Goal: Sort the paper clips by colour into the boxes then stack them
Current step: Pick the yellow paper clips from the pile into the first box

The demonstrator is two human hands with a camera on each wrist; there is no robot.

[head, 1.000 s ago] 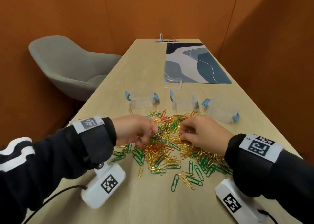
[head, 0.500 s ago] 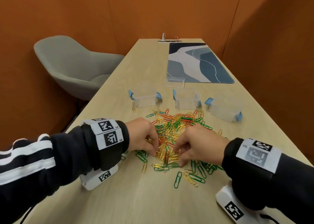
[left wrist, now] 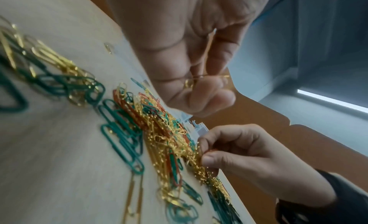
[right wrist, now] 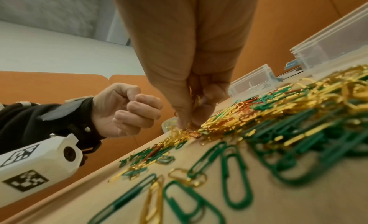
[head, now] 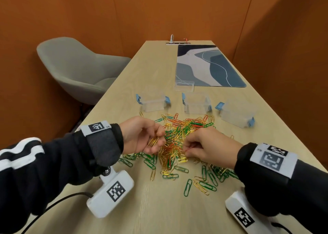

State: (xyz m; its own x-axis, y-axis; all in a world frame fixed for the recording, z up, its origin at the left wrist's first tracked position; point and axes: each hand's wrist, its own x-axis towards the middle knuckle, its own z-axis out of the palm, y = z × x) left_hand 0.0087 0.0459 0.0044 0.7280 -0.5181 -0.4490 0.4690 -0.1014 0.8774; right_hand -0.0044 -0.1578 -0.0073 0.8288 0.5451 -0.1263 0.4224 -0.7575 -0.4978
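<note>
Orange wall panels close in a long pale wooden table (head: 159, 207), with one grey upholstered chair (head: 76, 68) off its left edge. On the table lies one loose heap of gold, green and red wire paper clips (head: 177, 141), too many and too tangled to count. Beyond the heap stand three clear plastic boxes with blue latches: the left box (head: 153, 101), the middle box (head: 196, 105) and the right box (head: 237, 115). One clear plastic lid (head: 184, 86) lies behind the middle box, overlapping the near edge of one blue-and-grey patterned desk mat (head: 207, 65).

The left hand (head: 142, 136) is raised just above the heap's left side, fingers curled round a small bunch of gold clips (head: 153, 141). The right hand (head: 207, 148) is low on the heap's right side, thumb and forefinger pinching a red clip (head: 189, 148); its other fingers are curled. Both wrists carry white camera units with black square markers, and the right forearm hides some green clips at the near right.
</note>
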